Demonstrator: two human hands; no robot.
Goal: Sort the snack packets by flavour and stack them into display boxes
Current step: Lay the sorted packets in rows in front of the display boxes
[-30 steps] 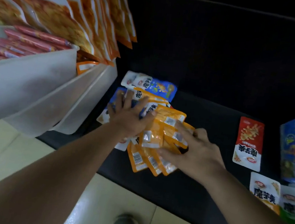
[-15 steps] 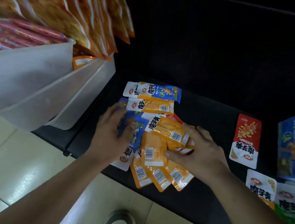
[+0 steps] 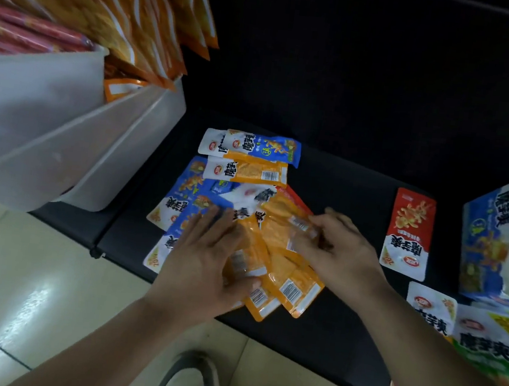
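Observation:
A loose heap of small snack packets lies on the black shelf [image 3: 343, 177]. Several orange packets [image 3: 287, 279] fan out at its near side, with blue packets [image 3: 183, 191] to their left. Farther back lie one more blue packet [image 3: 271, 148] and an orange-and-white one [image 3: 249, 171]. My left hand [image 3: 204, 260] lies flat with spread fingers across the blue and orange packets, its thumb against the orange fan. My right hand [image 3: 335, 253] pinches the barcode end of the top orange packet [image 3: 281, 224]. A red packet [image 3: 409, 232] lies apart on the right.
A blue display box [image 3: 486, 238] stands at the right edge, with a green packet [image 3: 489, 343] and a white packet [image 3: 430, 308] before it. White plastic bins [image 3: 62, 145] holding red sausages [image 3: 27, 30] and large orange bags [image 3: 134, 11] fill the left. My shoe [image 3: 190, 382] is on the tiled floor.
My left hand has slid right, off the blue packets and onto the orange fan. My right hand has shifted its fingers to the top orange packet's end.

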